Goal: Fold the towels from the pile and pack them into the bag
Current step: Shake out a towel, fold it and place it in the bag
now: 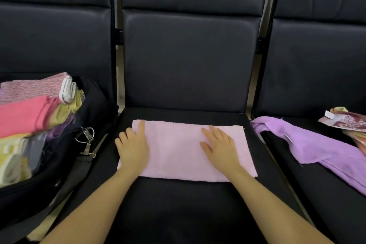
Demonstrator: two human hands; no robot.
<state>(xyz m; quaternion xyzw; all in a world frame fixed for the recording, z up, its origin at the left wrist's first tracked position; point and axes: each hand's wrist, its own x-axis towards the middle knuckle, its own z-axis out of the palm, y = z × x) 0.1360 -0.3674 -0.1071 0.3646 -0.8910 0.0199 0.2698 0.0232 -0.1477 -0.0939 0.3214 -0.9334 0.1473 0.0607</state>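
Observation:
A pale pink towel [178, 150] lies flat as a rectangle on the middle black seat [184, 204]. My left hand [133, 147] presses flat on the towel's left edge, fingers straight. My right hand [218, 144] lies flat on the towel right of its middle. On the left seat stands an open black bag [65, 164] holding several folded towels [29, 113] in pink, yellow, purple and white. The pile on the right seat shows a loose purple towel [320, 150] and a patterned red towel [346, 123].
Three black padded chairs stand side by side with narrow gaps between them. The bag's strap with metal clips [86, 138] hangs over the gap at the left. The purple towel drapes toward the middle seat's right edge.

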